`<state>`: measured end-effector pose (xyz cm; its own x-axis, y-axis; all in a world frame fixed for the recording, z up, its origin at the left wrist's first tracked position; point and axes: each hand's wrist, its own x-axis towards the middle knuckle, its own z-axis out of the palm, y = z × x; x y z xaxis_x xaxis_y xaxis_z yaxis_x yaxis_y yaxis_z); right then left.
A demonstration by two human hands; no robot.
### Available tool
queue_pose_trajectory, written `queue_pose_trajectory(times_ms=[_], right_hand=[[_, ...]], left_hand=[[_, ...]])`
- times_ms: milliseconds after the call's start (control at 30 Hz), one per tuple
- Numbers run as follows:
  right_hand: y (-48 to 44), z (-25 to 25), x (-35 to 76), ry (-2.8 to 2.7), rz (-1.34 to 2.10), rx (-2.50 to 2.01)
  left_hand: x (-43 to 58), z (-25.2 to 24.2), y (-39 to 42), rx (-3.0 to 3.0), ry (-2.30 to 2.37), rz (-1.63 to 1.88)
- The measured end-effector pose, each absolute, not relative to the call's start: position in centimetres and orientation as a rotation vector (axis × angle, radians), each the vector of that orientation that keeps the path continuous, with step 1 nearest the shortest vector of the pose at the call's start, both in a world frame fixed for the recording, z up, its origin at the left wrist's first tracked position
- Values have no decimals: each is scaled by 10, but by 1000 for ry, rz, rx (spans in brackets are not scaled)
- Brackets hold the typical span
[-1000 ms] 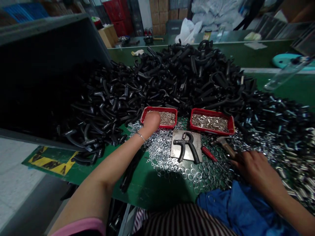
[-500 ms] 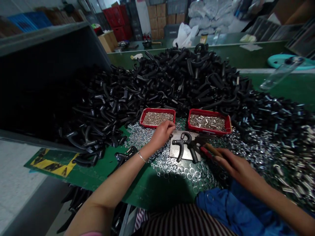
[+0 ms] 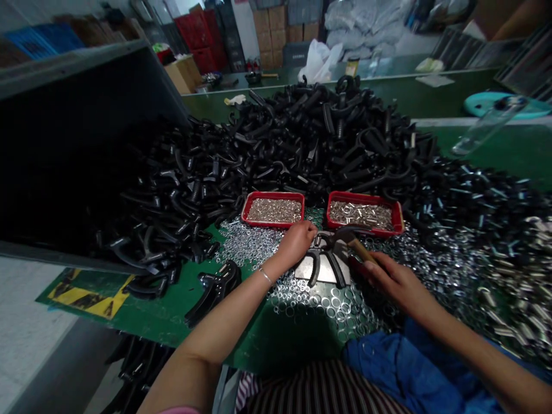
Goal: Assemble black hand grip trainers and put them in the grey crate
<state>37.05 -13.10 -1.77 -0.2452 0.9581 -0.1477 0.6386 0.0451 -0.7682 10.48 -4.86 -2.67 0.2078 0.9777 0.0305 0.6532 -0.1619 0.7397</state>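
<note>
Right fingers clench a wooden-handled hammer, left fingers press a black hand grip; heaped black handles remain unassembled.

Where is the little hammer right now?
In the head view, the hammer is in the person's right hand, its metal head above the black hand exerciser on the steel plate, just below the right red tray.

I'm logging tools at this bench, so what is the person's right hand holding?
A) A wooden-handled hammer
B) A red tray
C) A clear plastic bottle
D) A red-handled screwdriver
A: the right hand is wrapped around the handle of a wooden-handled hammer, whose metal head sits just above the black hand gripper.
</note>
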Motion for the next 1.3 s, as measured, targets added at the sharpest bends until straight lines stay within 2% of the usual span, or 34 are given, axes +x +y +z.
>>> queue_pose_trajectory(times_ms=[200,467,700,867,1033,1167,1300], right_hand=[[-149,-32,377,-1618,1262,-1644],[-152,-37,382,-1473,1398,-1613],[-152,-34,378,-1454,1416,-1598],[-143,-29,383,-1690,1196,-1623],[-125,5,378,-1970,817,-1475],[-107,19,361,-2040,488,-1413],[-86,3,349,-2374,586,-1370]], left_hand=[[115,-49,-36,1937,1487,677],[118,-49,-37,2071,1529,562],[125,-51,-49,2713,1511,152],[124,-51,-54,2741,1497,211],[117,-42,-87,2562,1619,546],[115,-47,-115,2627,1471,496],[115,-58,-121,2677,1446,407]])
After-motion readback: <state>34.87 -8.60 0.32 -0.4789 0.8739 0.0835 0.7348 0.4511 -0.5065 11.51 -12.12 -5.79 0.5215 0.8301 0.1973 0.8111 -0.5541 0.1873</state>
